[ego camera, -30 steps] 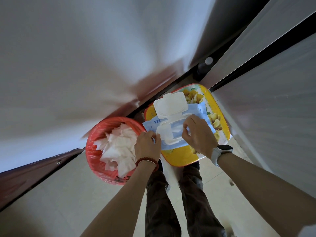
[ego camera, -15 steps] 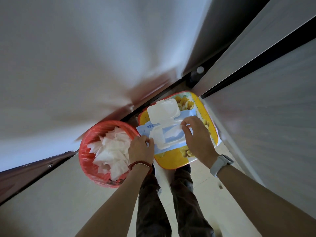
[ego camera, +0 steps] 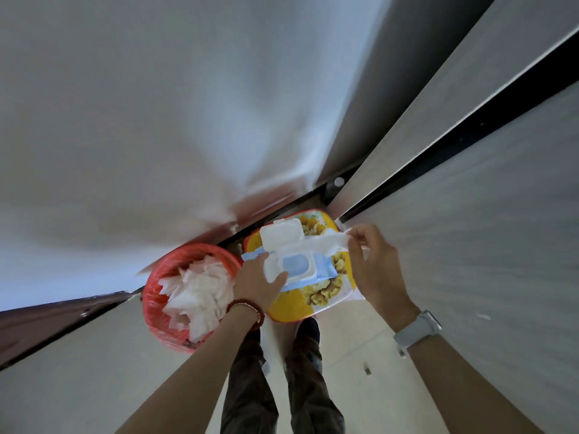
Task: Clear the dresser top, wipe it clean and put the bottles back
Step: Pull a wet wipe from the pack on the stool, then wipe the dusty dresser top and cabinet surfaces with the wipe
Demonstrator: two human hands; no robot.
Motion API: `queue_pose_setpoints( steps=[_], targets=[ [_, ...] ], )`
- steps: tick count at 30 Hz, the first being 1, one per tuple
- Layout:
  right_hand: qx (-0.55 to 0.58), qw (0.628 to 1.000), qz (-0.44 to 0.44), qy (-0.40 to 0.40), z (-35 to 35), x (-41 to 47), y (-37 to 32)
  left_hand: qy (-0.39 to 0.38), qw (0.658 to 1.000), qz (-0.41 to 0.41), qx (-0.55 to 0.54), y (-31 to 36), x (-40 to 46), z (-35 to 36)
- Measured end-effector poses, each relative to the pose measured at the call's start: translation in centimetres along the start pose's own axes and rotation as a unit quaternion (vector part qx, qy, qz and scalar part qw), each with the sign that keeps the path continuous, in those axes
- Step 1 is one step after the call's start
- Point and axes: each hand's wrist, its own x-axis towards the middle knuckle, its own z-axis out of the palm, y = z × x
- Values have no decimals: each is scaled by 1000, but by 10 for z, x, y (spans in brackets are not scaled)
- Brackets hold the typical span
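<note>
Right hand [ego camera: 377, 270], raised just right of the pack: thumb and forefinger tips closed narrowly on the end of one white wet wipe [ego camera: 322, 244], other fingers curled loosely below. Wipe stretched in a band from the pack's opening up and rightward to that pinch, its lower part still at the opening.

Left hand [ego camera: 258, 285], pressed down on the near-left corner of the wipe pack [ego camera: 308, 272]: thumb laid across the white rim of the dispenser frame, remaining fingers hidden under or behind the pack, so spread not possible to tell. Beaded red bracelet [ego camera: 247, 306] on that wrist; pale grey watch [ego camera: 418, 328] on the right wrist.

One blue wipe pack, lying flat on one yellow stool top [ego camera: 294, 308] printed with flowers, red-edged. One white flip lid [ego camera: 280, 238], hinged open and standing back toward the wall.

One red bin [ego camera: 153, 305] just left of the stool, touching or nearly touching it, heaped with crumpled white used wipes [ego camera: 197, 292], too many and too tangled to count.

Two dark trouser legs and two dark shoes below the stool on pale floor tiles.

No dresser top or bottles in view
</note>
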Motion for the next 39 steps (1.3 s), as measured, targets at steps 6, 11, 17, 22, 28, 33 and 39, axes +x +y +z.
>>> queue_pose_setpoints(
  steps=[6,11,17,22,28,33,39],
  targets=[
    [-76,979,-89,-166,-54,-32,-83,22,981,168,-95,45,-94,-56],
    [-52,950,-201,-234,-88,-63,-169,-21,964,192,-183,65,-168,-98],
    [44,975,-150,-159,-91,-61,-219,15,930,153,-334,61,-233,-154],
    [56,941,51,-331,-43,-95,-194,78,889,68,-446,27,-273,-164],
    [173,819,124,-532,17,-216,-216,155,772,20,-616,-45,-354,-182],
    [186,868,0,-460,65,-292,-255,328,800,-40,-501,-128,-440,-181],
    [0,768,-220,-601,117,-428,-276,437,801,-74,-403,-235,-569,-144]
  ],
)
